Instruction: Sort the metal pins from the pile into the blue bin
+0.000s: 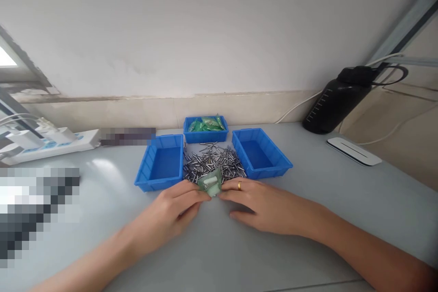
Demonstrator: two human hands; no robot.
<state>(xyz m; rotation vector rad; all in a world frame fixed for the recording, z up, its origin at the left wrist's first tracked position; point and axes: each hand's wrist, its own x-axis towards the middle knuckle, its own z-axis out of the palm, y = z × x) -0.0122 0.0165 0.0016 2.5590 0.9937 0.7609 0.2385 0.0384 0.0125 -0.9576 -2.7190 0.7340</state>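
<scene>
A small translucent green plastic bag (211, 182) with a whitish piece inside lies at the front edge of a loose pile of short metal pins (214, 159). My left hand (176, 205) has its fingers bent and closed on the bag's left and lower edge. From the other side, my right hand (260, 203), with a gold-coloured ring, touches the bag's right edge with its fingertips. Its fingers are stretched out and the thumb is apart, lower down. What lies under the fingertips is hidden.
Blue trays stand left (142, 182) and right (270, 173) of the pins. Behind them, another blue tray (205, 137) holds green bags. A white power strip (82, 140) is at left. A black bottle (337, 102) and a flat white device (354, 150) are at right.
</scene>
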